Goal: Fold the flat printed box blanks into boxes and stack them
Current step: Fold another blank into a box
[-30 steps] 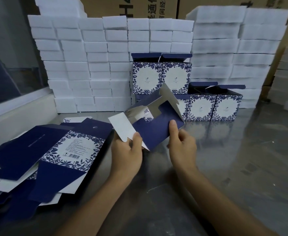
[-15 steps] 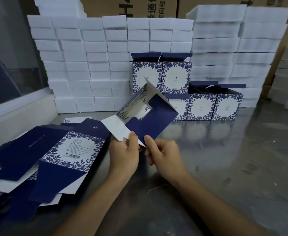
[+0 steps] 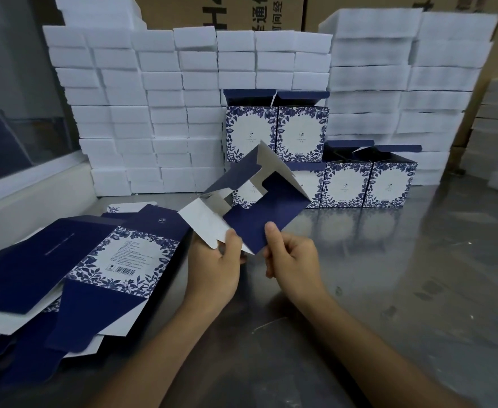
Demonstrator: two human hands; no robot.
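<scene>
Five folded boxes (image 3: 300,160) stand on steel table (image 3: 389,275) before foam blocks (image 3: 141,113).

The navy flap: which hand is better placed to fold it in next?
Probably the right hand: its thumb already lies on the navy flap, while the left hand pinches the white flap and steadies the blank.

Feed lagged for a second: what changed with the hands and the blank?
The right hand slid from the blank's right edge down to its lower corner, beside the left hand; the blank swung more upright. Both keep their grip. The flat pile and folded boxes stayed put.
</scene>
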